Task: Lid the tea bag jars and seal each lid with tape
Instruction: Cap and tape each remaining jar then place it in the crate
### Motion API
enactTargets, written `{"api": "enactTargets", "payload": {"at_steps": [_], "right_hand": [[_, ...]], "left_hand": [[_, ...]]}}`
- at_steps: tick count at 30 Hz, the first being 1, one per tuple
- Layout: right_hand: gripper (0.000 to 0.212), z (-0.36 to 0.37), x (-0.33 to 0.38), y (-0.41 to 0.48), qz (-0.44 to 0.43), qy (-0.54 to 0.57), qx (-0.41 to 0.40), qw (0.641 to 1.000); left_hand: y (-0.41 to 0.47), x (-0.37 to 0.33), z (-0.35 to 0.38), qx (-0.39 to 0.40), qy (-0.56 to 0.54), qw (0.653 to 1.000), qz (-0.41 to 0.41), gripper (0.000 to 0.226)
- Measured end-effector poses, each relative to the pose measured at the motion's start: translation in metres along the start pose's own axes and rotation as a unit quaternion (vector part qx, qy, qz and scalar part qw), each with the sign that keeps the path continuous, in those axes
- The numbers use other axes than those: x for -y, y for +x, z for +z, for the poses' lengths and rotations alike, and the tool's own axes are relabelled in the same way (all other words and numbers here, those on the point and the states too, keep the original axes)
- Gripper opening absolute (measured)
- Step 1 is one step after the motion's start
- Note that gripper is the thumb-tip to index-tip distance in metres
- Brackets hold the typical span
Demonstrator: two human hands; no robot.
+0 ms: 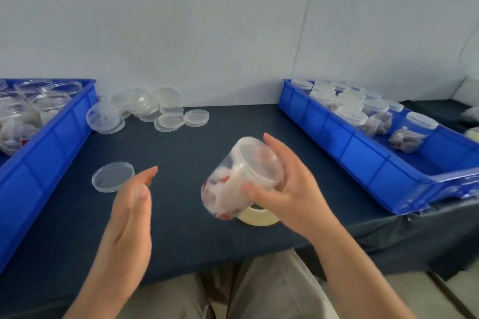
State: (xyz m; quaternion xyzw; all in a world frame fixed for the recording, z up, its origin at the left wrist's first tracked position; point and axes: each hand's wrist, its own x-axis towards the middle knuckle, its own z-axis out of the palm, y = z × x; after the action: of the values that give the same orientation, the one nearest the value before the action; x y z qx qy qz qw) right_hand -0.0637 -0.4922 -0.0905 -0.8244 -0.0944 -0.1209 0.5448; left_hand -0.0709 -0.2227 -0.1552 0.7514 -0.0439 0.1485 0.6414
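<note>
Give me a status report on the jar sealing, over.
Left hand open, beside loose lid. Right hand grips tilted tea bag jar, its lid seemingly on. Tape roll beneath it, partly hidden.

We look to be at a small packing station. Our desk (207,142), draped in dark cloth against a bare white wall (207,21), carries two blue plastic crates (363,158) of tea bag jars (350,114), with a heap of loose clear lids (145,106) just beside the left one.
</note>
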Motion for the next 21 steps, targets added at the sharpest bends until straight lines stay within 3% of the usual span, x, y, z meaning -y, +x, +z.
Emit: {"api": "enactTargets", "payload": {"at_steps": [3,6,8,11,14,18,21], "right_hand": [[0.061,-0.058,0.014,0.042,0.016,-0.066,-0.135,0.988],[0.077,-0.131,0.018,0.090,0.029,-0.180,-0.256,0.949],[0.094,-0.183,0.013,0.116,0.060,-0.283,-0.281,0.915],[0.110,-0.251,-0.005,0.139,0.151,-0.369,-0.290,0.870],[0.103,-0.286,-0.033,0.146,0.240,-0.415,-0.259,0.839],[0.077,-0.293,-0.081,0.146,0.356,-0.326,-0.174,0.858],[0.104,-0.273,-0.099,0.142,0.396,-0.199,-0.126,0.888]], "left_hand": [[0.007,0.007,-0.007,-0.026,-0.002,1.000,0.010,0.066],[0.006,0.008,-0.004,-0.016,0.003,1.000,0.006,0.062],[0.003,0.006,-0.001,0.000,0.012,1.000,0.003,0.065],[-0.002,0.001,0.005,0.020,0.018,1.000,-0.005,0.064],[-0.005,-0.003,0.009,0.045,0.014,0.999,-0.021,0.038],[-0.006,-0.006,0.010,0.081,0.020,0.996,-0.035,0.033],[-0.005,-0.006,0.008,0.092,0.025,0.995,-0.039,0.032]]}}
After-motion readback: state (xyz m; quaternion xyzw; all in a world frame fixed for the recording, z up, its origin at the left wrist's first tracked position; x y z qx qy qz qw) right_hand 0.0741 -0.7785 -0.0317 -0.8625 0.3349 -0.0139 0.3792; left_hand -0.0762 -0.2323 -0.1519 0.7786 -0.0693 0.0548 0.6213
